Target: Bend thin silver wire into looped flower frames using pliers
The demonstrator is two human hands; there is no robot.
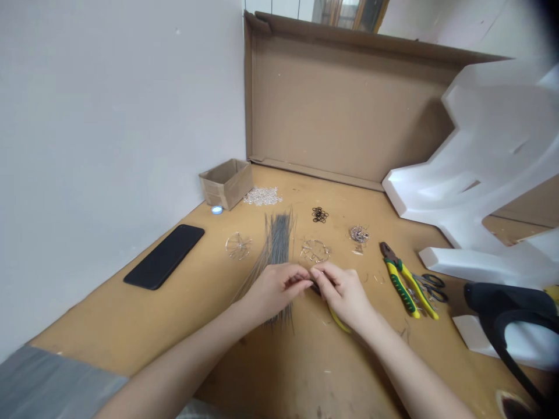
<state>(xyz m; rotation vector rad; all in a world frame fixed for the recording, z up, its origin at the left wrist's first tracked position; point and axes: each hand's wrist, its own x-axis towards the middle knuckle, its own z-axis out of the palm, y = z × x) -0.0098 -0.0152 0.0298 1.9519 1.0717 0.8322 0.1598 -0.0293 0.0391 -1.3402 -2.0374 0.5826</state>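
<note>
Head view: left hand point(271, 289) and right hand point(346, 293) pinch narrowly side by side, on what I can't tell; bracing wrists on the tabletop point(187, 302) should help.

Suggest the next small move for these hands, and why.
Probably hold the left hand steady and make a slight adjustment with the right hand. Their fingertips nearly meet in front of the wire ring, which suggests fine work; what lies between them is too small to tell. A yellow-handled tool sits partly hidden by the right hand, so a wide swing might bump it.
</note>
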